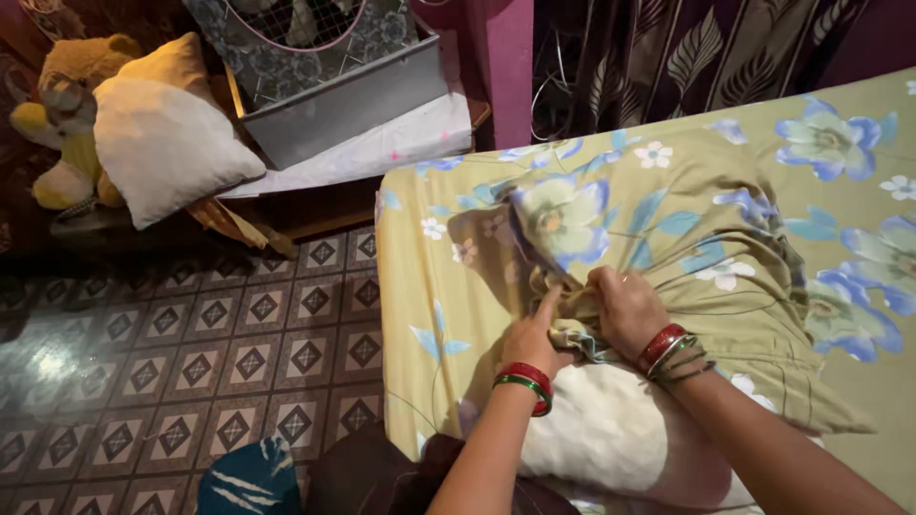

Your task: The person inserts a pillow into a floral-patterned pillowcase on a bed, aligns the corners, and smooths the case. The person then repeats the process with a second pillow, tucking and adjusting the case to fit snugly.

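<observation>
The pillowcase (658,238), olive w/ blue and white flowers, lies bunched on the bed, pulled partway over a white pillow (601,429) whose bare end sticks out toward the person at bottom centre. The case's open edge is gathered into a tight wad of folds right btwn the two hands.

Left hand (534,339): fingers mostly curled, forefinger stretched out straight and pressing into the gathered fabric; thumb side hidden, so can't tell how much cloth it actually has pinched. Red and green bangles at the wrist. Right hand (625,305): fingers closed down tight, fist-like, on the bunched edge of the case; knuckles up, fingertips buried in folds. Red bangles plus dark ones on that wrist. Hands sit just beside each other, nearly touching.

Edges/room: the bed (429,286) has a matching floral sheet; its left edge drops to the floor just left of the left hand, its far corner is near a magenta post (506,67). To the right, open flat sheet. Left of the bed, patterned tile floor (191,353), open. Well apart at top left: a second white pillow (162,143) leaning on a yellow stuffed toy (67,114), and a grey metal box (343,95) on a low shelf. Dark patterned curtain (687,48) behind the bed.
</observation>
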